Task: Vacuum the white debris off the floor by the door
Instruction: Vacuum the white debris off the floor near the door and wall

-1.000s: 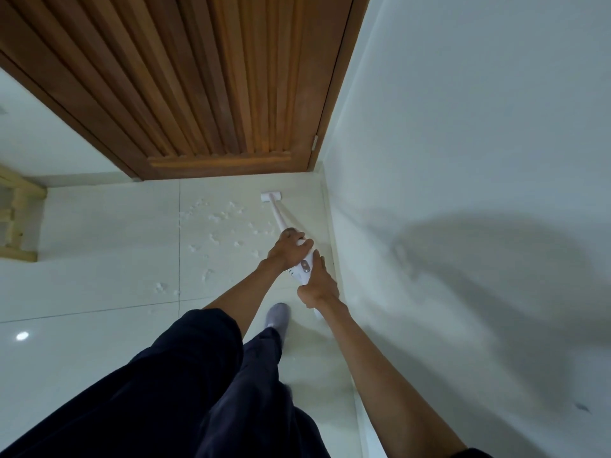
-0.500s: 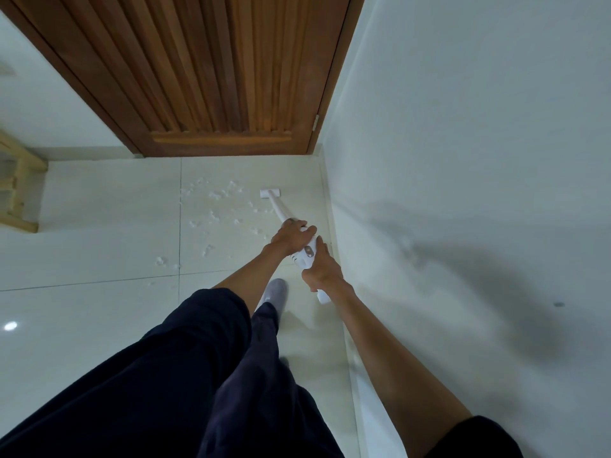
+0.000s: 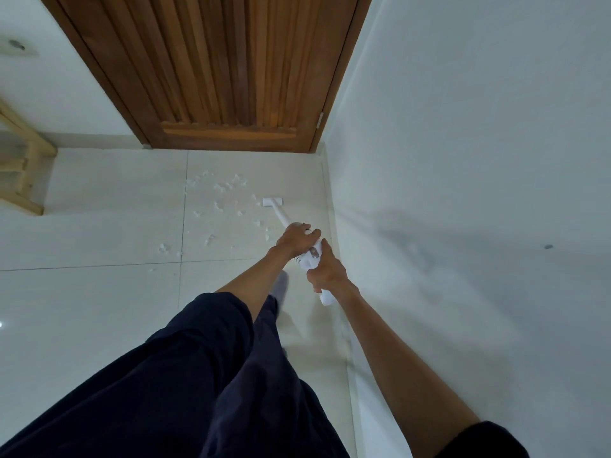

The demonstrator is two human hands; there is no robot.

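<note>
Head view: marks on the white vacuum point(image 3: 312, 257) are too small to read. The left hand point(image 3: 296, 239) clasps its tube, and the right hand point(image 3: 325, 272) grips its handle. Its nozzle point(image 3: 273, 202) sits on the pale tiled floor point(image 3: 99, 242) near the right wall point(image 3: 463, 160). White debris point(image 3: 228, 193) lies scattered just left of the nozzle, before the wooden door point(image 3: 224, 77).

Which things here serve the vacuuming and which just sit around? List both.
In use: white vacuum, gripped by left hand and right hand; white debris; floor tiles.
Just there: wooden door, wooden frame at left, white wall.
</note>
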